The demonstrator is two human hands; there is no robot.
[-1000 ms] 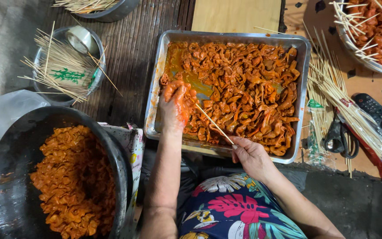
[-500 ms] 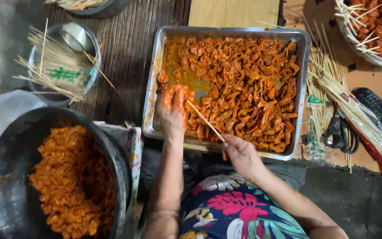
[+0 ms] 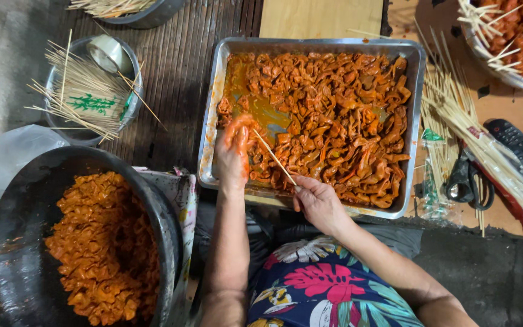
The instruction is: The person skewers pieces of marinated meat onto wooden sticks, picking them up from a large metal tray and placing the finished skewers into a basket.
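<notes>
At centre frame the left hand (image 3: pixel 232 151), smeared orange, is closed around a piece of the sauced meat at the near left corner of the metal tray (image 3: pixel 208 130); its fingers curl over the piece, so what exactly it grips cannot be made out. The right hand (image 3: pixel 317 201) sits just below the tray's near rim, pinching the lower end of a thin bamboo skewer (image 3: pixel 275 157) whose tip slants up-left to the left hand's fingers. Whether the tip has pierced the meat is hidden.

The tray holds a thick layer of orange marinated meat strips (image 3: pixel 340 115), with a bare sauce-coated patch at its left side.

At lower left a dark round pan (image 3: pixel 25 175) holds more of the same meat; its lower edge is cut off by the frame. At upper left a metal bowl (image 3: pixel 129 115) carries loose skewers and a roll of tape (image 3: pixel 105 53). Right of the tray lie a bundle of skewers (image 3: pixel 455 115), black-handled scissors (image 3: pixel 462 181) partly under them, and a remote control (image 3: pixel 522 151). In the upper right corner a bowl of skewered meat (image 3: pixel 516 30) is cropped.
</notes>
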